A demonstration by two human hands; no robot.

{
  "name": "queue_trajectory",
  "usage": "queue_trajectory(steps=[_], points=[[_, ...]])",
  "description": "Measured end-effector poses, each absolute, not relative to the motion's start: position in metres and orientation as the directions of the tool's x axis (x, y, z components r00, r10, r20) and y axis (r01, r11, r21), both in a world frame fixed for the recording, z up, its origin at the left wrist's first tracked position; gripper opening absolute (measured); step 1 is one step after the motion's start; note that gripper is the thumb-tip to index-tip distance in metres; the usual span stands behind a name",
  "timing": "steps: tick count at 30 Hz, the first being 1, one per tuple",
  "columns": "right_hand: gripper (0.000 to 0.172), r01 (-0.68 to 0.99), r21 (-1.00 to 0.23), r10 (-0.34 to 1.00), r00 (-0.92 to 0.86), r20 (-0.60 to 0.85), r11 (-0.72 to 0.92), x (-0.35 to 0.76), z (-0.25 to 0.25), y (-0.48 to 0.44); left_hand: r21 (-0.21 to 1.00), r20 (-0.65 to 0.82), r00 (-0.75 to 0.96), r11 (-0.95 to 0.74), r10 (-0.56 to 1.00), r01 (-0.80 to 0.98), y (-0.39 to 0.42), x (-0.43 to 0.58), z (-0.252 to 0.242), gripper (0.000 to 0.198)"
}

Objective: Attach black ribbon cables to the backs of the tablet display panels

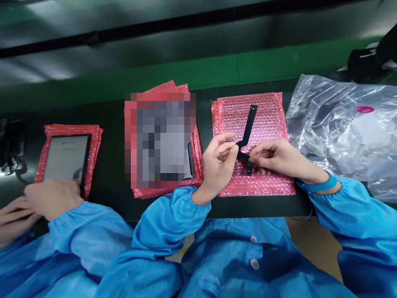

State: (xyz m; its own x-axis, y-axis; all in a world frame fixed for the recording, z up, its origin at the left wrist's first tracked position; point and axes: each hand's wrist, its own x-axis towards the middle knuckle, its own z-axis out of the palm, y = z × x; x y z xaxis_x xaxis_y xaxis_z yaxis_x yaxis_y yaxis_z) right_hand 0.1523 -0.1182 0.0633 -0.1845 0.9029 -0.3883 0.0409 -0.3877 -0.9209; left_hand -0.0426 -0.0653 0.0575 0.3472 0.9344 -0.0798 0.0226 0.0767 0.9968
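Observation:
A black flat flex cable (pixel 248 126) is held up in front of me, its long strip pointing away and a short tail hanging toward me. My left hand (pixel 219 163) pinches it near the bend, thumb against fingers. On the other side, my right hand (pixel 274 159) grips the lower part between thumb and forefinger; a blue band circles that wrist. Beneath both hands lies a stack of pink bubble-wrap pouches (pixel 257 186).
Left of me, more pink pouches (pixel 167 87) carry a pixelated item. Clear plastic bags (pixel 341 128) with a pink sticker lie at right. Farther left, a co-worker's hands (pixel 54 198) are by a flat screen panel (pixel 66 155) on pink pouches.

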Motion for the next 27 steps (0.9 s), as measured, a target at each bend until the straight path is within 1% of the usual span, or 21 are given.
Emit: queue_trajectory(steps=[4,6,8,10,12,13,14,15,16,18,19,21,23,25,27], points=[[0.025,0.048,-0.922,0.903,-0.188,-0.386,-0.385,0.152,0.064,-0.118,0.999,-0.054,0.347,0.05,0.936,0.022,-0.066,-0.042,0.055,0.02],[0.025,0.051,-0.921,0.905,-0.174,-0.388,-0.386,0.151,0.067,-0.118,0.999,-0.038,0.353,0.027,0.935,0.035,-0.066,-0.042,0.054,0.019],[0.028,0.048,-0.924,0.912,-0.147,-0.382,-0.379,0.153,0.073,-0.118,0.998,0.011,0.35,-0.03,0.937,0.048,-0.066,-0.043,0.055,0.023],[0.03,0.046,-0.935,0.931,-0.083,-0.354,-0.352,0.16,0.08,-0.116,0.983,0.148,0.324,-0.175,0.934,0.055,-0.069,-0.045,0.057,0.03],[0.031,0.052,-0.954,0.955,0.04,-0.295,-0.297,0.173,0.085,-0.113,0.922,0.34,0.326,-0.381,0.882,0.07,-0.077,-0.05,0.06,0.033],[0.031,0.055,-0.964,0.961,0.113,-0.254,-0.261,0.181,0.085,-0.111,0.872,0.422,0.368,-0.482,0.829,0.087,-0.082,-0.054,0.061,0.033],[0.03,0.055,-0.973,0.96,0.185,-0.21,-0.223,0.188,0.083,-0.11,0.815,0.471,0.44,-0.568,0.765,0.114,-0.088,-0.059,0.061,0.035],[0.029,0.052,-0.981,0.955,0.246,-0.168,-0.186,0.196,0.08,-0.108,0.758,0.478,0.536,-0.635,0.696,0.149,-0.094,-0.064,0.059,0.038],[0.027,0.047,-0.987,0.948,0.289,-0.136,-0.156,0.203,0.075,-0.107,0.703,0.445,0.636,-0.686,0.63,0.188,-0.099,-0.069,0.056,0.043],[0.024,0.04,-0.991,0.938,0.33,-0.108,-0.129,0.212,0.064,-0.104,0.612,0.314,0.778,-0.742,0.544,0.272,-0.105,-0.078,0.047,0.05],[0.022,0.039,-0.991,0.936,0.334,-0.109,-0.129,0.213,0.059,-0.102,0.589,0.258,0.806,-0.748,0.533,0.306,-0.106,-0.082,0.043,0.048],[0.019,0.04,-0.99,0.94,0.323,-0.112,-0.132,0.213,0.052,-0.098,0.59,0.213,0.81,-0.733,0.547,0.34,-0.102,-0.087,0.038,0.036],[0.018,0.032,-0.992,0.943,0.315,-0.106,-0.122,0.208,0.049,-0.095,0.621,0.221,0.784,-0.703,0.58,0.345,-0.095,-0.087,0.039,0.023],[0.019,0.011,-0.994,0.944,0.315,-0.103,-0.112,0.203,0.05,-0.091,0.663,0.205,0.763,-0.66,0.614,0.353,-0.088,-0.085,0.047,0.018],[0.022,-0.008,-0.994,0.943,0.314,-0.11,-0.113,0.199,0.052,-0.088,0.709,0.164,0.739,-0.599,0.653,0.372,-0.082,-0.082,0.057,0.018]])
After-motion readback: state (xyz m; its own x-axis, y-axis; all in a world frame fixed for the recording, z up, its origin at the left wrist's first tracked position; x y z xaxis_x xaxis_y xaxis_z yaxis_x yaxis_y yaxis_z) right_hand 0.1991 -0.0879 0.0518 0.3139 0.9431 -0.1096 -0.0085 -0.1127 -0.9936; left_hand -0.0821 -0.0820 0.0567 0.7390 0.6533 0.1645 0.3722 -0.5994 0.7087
